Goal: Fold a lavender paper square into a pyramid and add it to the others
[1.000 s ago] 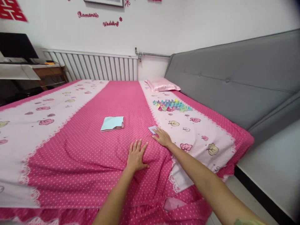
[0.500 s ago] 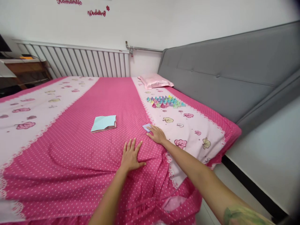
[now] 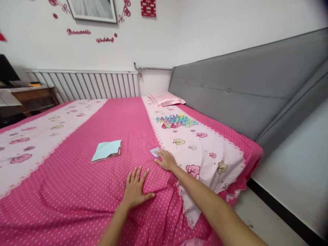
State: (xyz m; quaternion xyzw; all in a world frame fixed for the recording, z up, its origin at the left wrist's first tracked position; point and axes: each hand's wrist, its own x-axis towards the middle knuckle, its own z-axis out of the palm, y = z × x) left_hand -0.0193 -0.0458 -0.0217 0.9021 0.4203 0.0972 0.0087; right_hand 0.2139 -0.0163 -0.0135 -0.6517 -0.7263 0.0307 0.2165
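Observation:
My left hand (image 3: 135, 188) lies flat on the pink dotted bedspread (image 3: 77, 191), fingers spread, holding nothing. My right hand (image 3: 166, 159) reaches further out and rests palm down on a small pale blue piece of paper (image 3: 154, 151), its fingers pressing on the sheet's near edge. A stack of square papers (image 3: 107, 150) with a light blue sheet on top lies to the left of both hands. Several small folded paper shapes in mixed colours (image 3: 175, 120) sit in rows further up the bed, beyond my right hand.
A pink satin pillow (image 3: 166, 99) lies at the head of the bed by a grey padded headboard (image 3: 230, 89). A white radiator (image 3: 84, 89) runs along the far wall. A wooden desk (image 3: 28, 97) stands at the left. The floor (image 3: 269, 222) shows right of the bed.
Both hands keep their places on the bedspread and the paper. The camera has tilted up and shifted, bringing the wall picture and lettering into view.

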